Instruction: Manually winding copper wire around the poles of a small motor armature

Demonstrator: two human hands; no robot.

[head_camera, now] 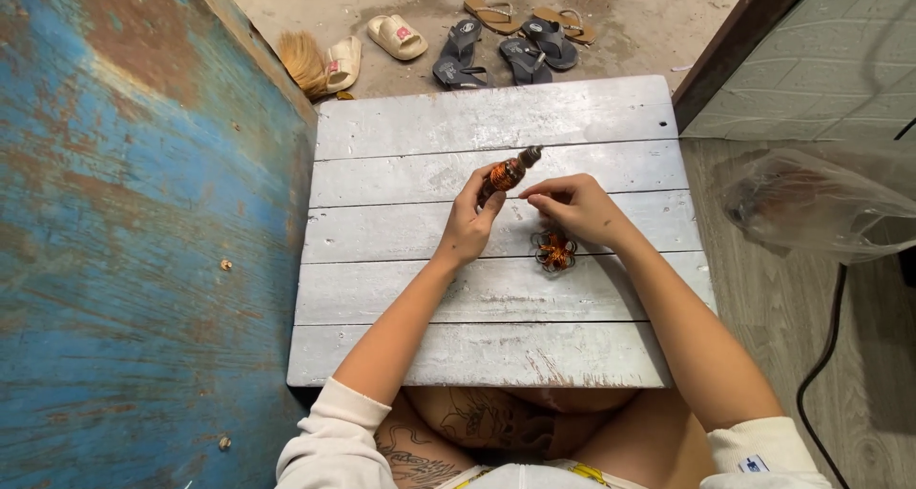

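My left hand (470,224) grips a small motor rotor (508,173) wound with copper wire, its shaft pointing up and to the right. My right hand (575,208) is beside it, with fingertips pinched together close to the rotor, seemingly on a thin wire too fine to see clearly. A small loose coil of copper wire (554,251) lies on the whitish plank table (496,298) just under my right wrist. Both forearms rest over the table's near half.
A worn blue painted panel (134,231) stands along the table's left side. Several sandals and slippers (458,45) lie on the concrete floor beyond the table. At right are a clear plastic bag (811,203), a black cable (828,355) and a door frame (739,36).
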